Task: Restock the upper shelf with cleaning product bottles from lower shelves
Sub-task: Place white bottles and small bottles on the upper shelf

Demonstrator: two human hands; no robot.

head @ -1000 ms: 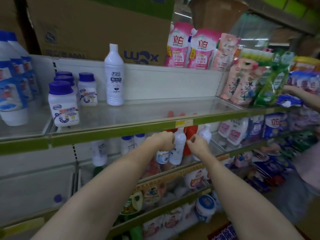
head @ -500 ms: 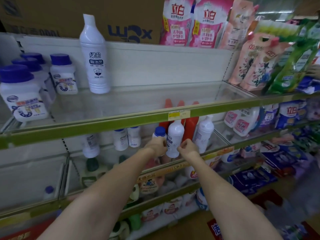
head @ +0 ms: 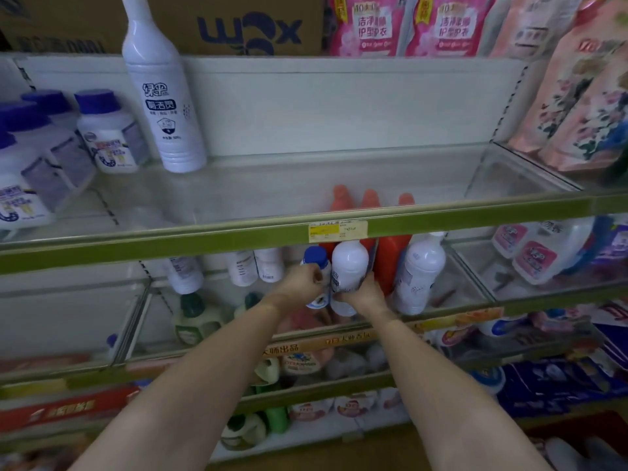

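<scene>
Left hand (head: 300, 283) fingers curled tight round a blue-capped bottle (head: 316, 263); right hand (head: 365, 294) grips a white bottle (head: 349, 266)

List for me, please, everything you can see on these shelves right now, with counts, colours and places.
Tall bottle: one, white, upper shelf, left.
Jars: four visible, white with blue lids, upper shelf, far left.
Cardboard box: one, brown, top.
Pouches: several, pink, top right.
Price tag: one, yellow, on the green shelf edge.
Red bottles: three, second shelf, back.
Blue-capped bottle: one, white, in left hand.
White bottle: one, in right hand.
Free white bottle: one, right of these.
Left hand: grip closed.
Right hand: grip closed.
</scene>
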